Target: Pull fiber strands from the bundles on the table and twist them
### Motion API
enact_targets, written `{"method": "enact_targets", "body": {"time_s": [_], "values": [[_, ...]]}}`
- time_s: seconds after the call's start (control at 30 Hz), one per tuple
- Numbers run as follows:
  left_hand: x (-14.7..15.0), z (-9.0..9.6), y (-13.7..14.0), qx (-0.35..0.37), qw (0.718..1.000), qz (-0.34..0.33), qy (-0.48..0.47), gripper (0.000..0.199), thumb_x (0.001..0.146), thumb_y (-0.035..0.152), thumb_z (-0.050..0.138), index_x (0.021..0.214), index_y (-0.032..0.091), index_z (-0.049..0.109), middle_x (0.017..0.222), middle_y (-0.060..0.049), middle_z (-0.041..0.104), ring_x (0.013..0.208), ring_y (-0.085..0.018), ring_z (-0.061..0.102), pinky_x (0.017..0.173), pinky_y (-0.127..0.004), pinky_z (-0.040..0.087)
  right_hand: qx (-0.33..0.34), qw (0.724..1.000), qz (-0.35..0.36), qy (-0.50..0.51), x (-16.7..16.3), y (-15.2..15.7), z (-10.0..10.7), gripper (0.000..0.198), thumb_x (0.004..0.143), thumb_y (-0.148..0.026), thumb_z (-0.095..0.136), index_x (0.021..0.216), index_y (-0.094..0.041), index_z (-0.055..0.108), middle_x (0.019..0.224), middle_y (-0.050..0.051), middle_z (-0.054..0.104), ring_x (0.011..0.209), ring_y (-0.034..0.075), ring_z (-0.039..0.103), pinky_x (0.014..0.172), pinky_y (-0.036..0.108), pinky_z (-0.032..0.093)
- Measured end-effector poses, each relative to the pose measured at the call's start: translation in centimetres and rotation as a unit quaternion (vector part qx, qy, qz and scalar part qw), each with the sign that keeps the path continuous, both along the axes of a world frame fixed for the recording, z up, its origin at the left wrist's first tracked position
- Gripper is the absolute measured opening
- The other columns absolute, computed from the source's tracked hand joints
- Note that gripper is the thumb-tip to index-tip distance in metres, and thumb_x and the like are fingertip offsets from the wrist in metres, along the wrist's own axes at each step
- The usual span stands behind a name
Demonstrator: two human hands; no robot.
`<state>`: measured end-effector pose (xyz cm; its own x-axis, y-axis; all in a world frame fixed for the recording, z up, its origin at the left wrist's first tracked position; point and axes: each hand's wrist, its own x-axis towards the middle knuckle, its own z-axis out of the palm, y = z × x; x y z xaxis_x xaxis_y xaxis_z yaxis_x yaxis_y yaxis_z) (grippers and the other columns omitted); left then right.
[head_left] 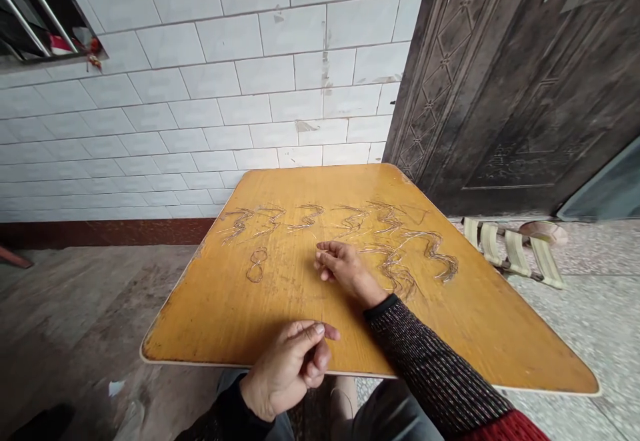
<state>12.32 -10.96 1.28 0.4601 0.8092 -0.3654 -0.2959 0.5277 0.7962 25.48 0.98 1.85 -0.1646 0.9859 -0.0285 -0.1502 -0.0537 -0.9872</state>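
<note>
My right hand (347, 271) reaches over the middle of the table (295, 321), thumb and fingertips pinched together. A faint thin line shows by those fingertips, too fine to tell whether it is held. Nearer to me, at the front edge, my left hand (293, 364) has its thumb pressed on the index finger and the other fingers curled; whatever it may hold is too small to see. Wavy bundles of thin wire (435, 251) lie right of my right hand, and a similar zigzag bundle (310, 216) lies beyond it. A figure-eight wire loop (257, 266) rests to its left.
More wavy wire bundles (239, 222) form a row across the far half of the table. A tiled wall (240, 78) stands behind it, with a dark carved door (505, 88) at right. A low strapped seat (517, 251) sits on the floor at right.
</note>
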Motion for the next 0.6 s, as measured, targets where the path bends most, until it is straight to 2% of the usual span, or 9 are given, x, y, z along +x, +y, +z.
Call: {"method": "enact_targets", "body": {"time_s": [0.07, 0.17, 0.27, 0.3, 0.37, 0.4, 0.47, 0.53, 0.6], "values": [[-0.1, -0.1, 0.2, 0.003, 1.000, -0.012, 0.014, 0.032, 0.078, 0.040, 0.055, 0.090, 0.010, 0.056, 0.052, 0.004, 0.047, 0.038, -0.003, 0.032, 0.041, -0.018, 0.019, -0.014, 1.000, 0.020, -0.004, -0.4, -0.3, -0.3, 0.022, 0.062, -0.024, 0.062, 0.079, -0.015, 0.053, 0.049, -0.004, 0.058, 0.030, 0.006, 0.046, 0.028, 0.014, 0.031], [-0.7, 0.3, 0.2, 0.024, 0.992, -0.098, 0.075, 0.045, 0.081, 0.050, 0.043, 0.099, 0.009, 0.052, 0.061, -0.004, 0.060, 0.042, -0.007, 0.047, 0.040, -0.019, 0.028, -0.026, 0.999, 0.030, -0.006, -0.6, -0.3, -0.7, 0.019, 0.060, -0.021, 0.060, 0.076, -0.014, 0.053, 0.046, -0.005, 0.056, 0.029, 0.006, 0.044, 0.028, 0.014, 0.032], [-2.3, 1.9, 0.9, 0.119, 0.947, -0.184, 0.236, 0.053, 0.085, 0.054, 0.029, 0.097, 0.010, 0.054, 0.066, -0.008, 0.064, 0.044, -0.011, 0.053, 0.041, -0.021, 0.034, -0.021, 1.000, 0.021, -0.001, -0.7, -0.2, -0.9, 0.022, 0.059, -0.021, 0.059, 0.079, -0.014, 0.053, 0.046, -0.006, 0.056, 0.029, 0.005, 0.043, 0.029, 0.014, 0.032], [-3.0, 2.6, 1.5, 0.189, 0.912, -0.178, 0.318, 0.050, 0.085, 0.053, 0.031, 0.092, 0.010, 0.056, 0.064, -0.006, 0.064, 0.044, -0.011, 0.052, 0.043, -0.022, 0.035, -0.018, 1.000, 0.020, 0.001, -0.7, -0.3, -0.8, 0.023, 0.059, -0.022, 0.059, 0.080, -0.013, 0.053, 0.046, -0.006, 0.055, 0.030, 0.005, 0.042, 0.029, 0.014, 0.032], [-4.3, 4.1, 3.4, 0.352, 0.800, -0.065, 0.482, 0.044, 0.087, 0.044, 0.034, 0.070, 0.012, 0.060, 0.060, -0.005, 0.062, 0.050, -0.012, 0.053, 0.054, -0.025, 0.041, -0.009, 1.000, 0.026, 0.010, -0.7, -0.5, -0.6, 0.027, 0.059, -0.024, 0.060, 0.083, -0.012, 0.054, 0.047, -0.006, 0.055, 0.030, 0.004, 0.041, 0.030, 0.014, 0.030], [-4.8, 4.8, 4.7, 0.418, 0.737, 0.003, 0.531, 0.040, 0.087, 0.039, 0.036, 0.069, 0.013, 0.061, 0.062, -0.006, 0.062, 0.057, -0.013, 0.056, 0.060, -0.027, 0.043, -0.004, 0.999, 0.032, 0.017, -0.7, -0.7, -0.4, 0.028, 0.059, -0.025, 0.061, 0.083, -0.012, 0.055, 0.048, -0.006, 0.055, 0.031, 0.003, 0.040, 0.031, 0.014, 0.030], [-5.4, 5.8, 7.3, 0.535, 0.624, 0.120, 0.557, 0.028, 0.088, 0.027, 0.037, 0.090, 0.014, 0.062, 0.088, -0.009, 0.065, 0.083, -0.017, 0.058, 0.077, -0.031, 0.043, 0.002, 0.998, 0.049, 0.036, -0.7, -1.2, 0.2, 0.030, 0.059, -0.027, 0.063, 0.084, -0.012, 0.056, 0.051, -0.005, 0.056, 0.032, 0.003, 0.039, 0.032, 0.014, 0.029], [-5.5, 6.1, 9.7, 0.605, 0.551, 0.132, 0.560, 0.025, 0.087, 0.019, 0.041, 0.103, 0.014, 0.059, 0.105, -0.010, 0.061, 0.100, -0.019, 0.053, 0.088, -0.034, 0.039, 0.006, 0.996, 0.068, 0.052, -0.6, -1.6, 0.7, 0.030, 0.060, -0.030, 0.065, 0.083, -0.012, 0.056, 0.053, -0.004, 0.056, 0.034, 0.002, 0.038, 0.033, 0.014, 0.028], [-5.2, 5.9, 11.4, 0.641, 0.513, 0.085, 0.564, 0.025, 0.085, 0.016, 0.046, 0.107, 0.017, 0.058, 0.107, -0.008, 0.061, 0.101, -0.018, 0.053, 0.087, -0.034, 0.040, 0.006, 0.995, 0.083, 0.060, -0.5, -1.7, 1.0, 0.031, 0.060, -0.032, 0.067, 0.081, -0.012, 0.056, 0.053, -0.004, 0.056, 0.034, 0.002, 0.036, 0.033, 0.014, 0.026]]}}
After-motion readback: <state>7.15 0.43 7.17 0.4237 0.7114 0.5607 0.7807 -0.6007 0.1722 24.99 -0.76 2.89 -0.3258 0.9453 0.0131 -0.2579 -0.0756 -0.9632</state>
